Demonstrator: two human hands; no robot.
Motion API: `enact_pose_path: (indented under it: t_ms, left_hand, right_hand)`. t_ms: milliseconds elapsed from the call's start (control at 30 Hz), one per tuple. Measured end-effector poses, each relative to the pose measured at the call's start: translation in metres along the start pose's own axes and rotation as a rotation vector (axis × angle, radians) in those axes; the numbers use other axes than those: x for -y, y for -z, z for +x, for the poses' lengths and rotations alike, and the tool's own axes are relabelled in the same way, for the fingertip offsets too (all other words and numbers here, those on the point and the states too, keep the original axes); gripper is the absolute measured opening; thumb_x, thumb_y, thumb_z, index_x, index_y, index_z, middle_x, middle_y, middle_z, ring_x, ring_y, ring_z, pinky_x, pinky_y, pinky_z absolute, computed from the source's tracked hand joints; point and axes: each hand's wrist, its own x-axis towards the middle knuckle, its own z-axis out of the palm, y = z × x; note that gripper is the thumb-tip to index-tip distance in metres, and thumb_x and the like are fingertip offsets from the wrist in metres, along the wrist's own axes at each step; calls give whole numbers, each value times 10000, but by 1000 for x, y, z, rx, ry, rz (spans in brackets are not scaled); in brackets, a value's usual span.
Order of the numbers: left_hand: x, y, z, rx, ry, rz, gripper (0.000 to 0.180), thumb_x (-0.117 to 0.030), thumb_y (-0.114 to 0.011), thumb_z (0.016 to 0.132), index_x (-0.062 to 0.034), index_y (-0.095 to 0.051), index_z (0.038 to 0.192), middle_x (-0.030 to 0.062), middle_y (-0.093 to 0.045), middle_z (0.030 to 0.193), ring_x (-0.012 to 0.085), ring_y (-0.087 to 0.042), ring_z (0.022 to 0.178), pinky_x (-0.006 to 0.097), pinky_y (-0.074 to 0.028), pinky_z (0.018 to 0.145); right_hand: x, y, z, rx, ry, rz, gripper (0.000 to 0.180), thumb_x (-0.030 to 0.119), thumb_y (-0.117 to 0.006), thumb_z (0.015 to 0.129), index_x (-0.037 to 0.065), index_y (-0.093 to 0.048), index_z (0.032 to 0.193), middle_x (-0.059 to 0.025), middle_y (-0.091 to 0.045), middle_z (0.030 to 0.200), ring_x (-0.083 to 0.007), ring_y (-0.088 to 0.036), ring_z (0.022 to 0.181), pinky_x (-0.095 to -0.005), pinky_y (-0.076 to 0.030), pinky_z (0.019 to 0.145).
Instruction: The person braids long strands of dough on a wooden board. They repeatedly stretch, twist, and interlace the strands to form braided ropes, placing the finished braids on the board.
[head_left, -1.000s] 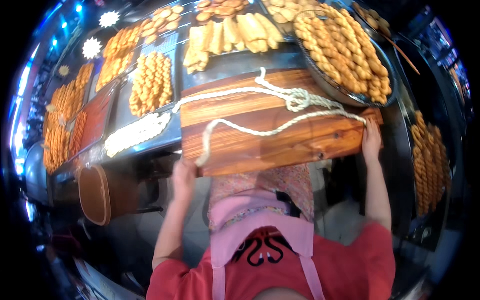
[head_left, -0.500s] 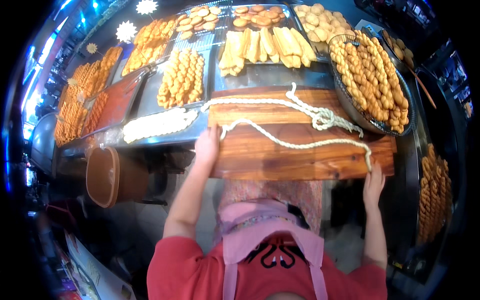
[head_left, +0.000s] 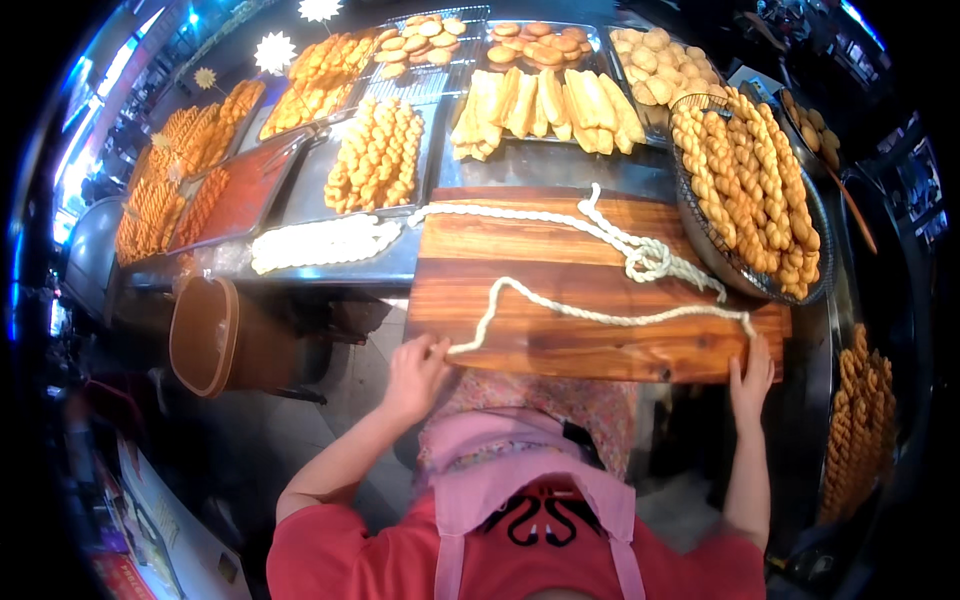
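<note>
A long pale twisted dough rope (head_left: 600,318) lies in a loose bend across the near half of a wooden board (head_left: 560,265). Its left end is pinched in my left hand (head_left: 418,372), at the board's near left edge. My right hand (head_left: 752,378) has its fingertips on the other end, by the near right edge; the fingers partly cover that tip. Farther back on the board lies a second dough rope (head_left: 500,212), running into a knotted bundle of dough (head_left: 650,258) on the right. Neither hand touches that one.
White uncooked dough twists (head_left: 325,243) lie left of the board. Behind are fried twists (head_left: 375,155), long fried dough sticks (head_left: 545,105) and round pastries (head_left: 665,65). A wire basket of braided twists (head_left: 750,190) borders the right. A brown bin (head_left: 205,335) stands lower left.
My left hand has come nearer my body, drawing the dough rope's left end to the board's near edge. The right hand stays at its end. The view has shifted slightly.
</note>
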Motion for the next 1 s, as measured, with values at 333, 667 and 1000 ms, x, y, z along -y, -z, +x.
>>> enact_pose_path:
  t_ms: [333,667,1000]
  left_hand:
    - [53,-29,190,-377,329,275,485,-265,-484,925,-4,-419,1328,166,-556,1101,311,-514,1034,496,-405,867]
    - [49,-24,92,-522,-3,-10,133,-69,-578,865,-42,-595,994,142,-601,949,341,-569,876,380,-484,776]
    - [94,77,52,226,92,-159,270,-176,-492,933,-20,-534,1150,200,-556,1068,370,-541,1020,409,-441,867]
  right_hand:
    - [-35,-35,34,-27,-291,-165,489,338,-393,987,50,-390,1381,-160,-369,1441,-316,-362,1313,-446,-300,1047]
    - [-50,10,-2,-263,-761,1030,250,126,-470,959,-14,-533,1156,-117,-616,1072,-205,-564,1042,-311,-430,926]
    - [177,1,37,81,248,239,404,218,-555,905,104,-506,1289,-167,-489,1293,-290,-423,1239,-448,-319,1012]
